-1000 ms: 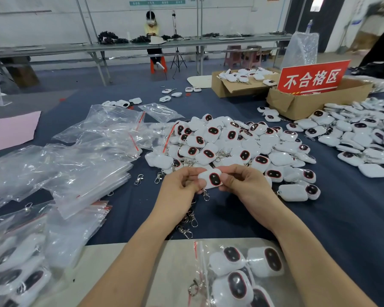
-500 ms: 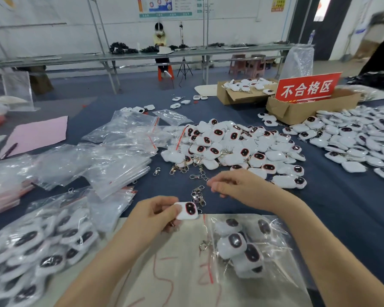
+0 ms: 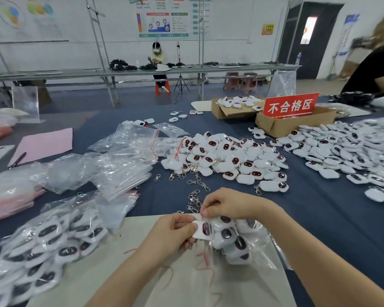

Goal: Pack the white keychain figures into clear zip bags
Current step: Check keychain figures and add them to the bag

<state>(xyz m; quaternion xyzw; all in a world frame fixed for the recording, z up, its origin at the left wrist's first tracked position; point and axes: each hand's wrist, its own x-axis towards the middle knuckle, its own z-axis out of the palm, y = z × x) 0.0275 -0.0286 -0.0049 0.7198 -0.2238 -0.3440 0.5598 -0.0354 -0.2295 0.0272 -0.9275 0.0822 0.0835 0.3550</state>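
The left hand (image 3: pixel 173 234) is gripping one white keychain figure (image 3: pixel 200 229), its fingers curled beneath the piece and the thumb pressing on top, with the dark, red-rimmed face turned toward the bag. It is holding the figure right at the mouth of a clear zip bag (image 3: pixel 264 249), which is lying on a pale mat (image 3: pixel 120 262) at the near edge of the blue surface (image 3: pixel 319 218). The right hand (image 3: pixel 227 204) is pinching the upper lip of that bag between thumb and curled fingers, with the lip raised off the mat just above the figure. Several packed figures (image 3: pixel 230 239) are sitting inside the bag, bunched together beside the held one.

A small tangle of metal clasps (image 3: pixel 194 199) is lying on the surface just beyond the right hand. Farther back, a loose pile of figures (image 3: pixel 226 156) is spreading across the middle, with a stack of empty bags (image 3: pixel 120 173) to its left and filled bags (image 3: pixel 49 244) lying at the near left. A cardboard box (image 3: pixel 286 126) bearing a red sign (image 3: pixel 290 106) is standing behind the pile, toward the right.
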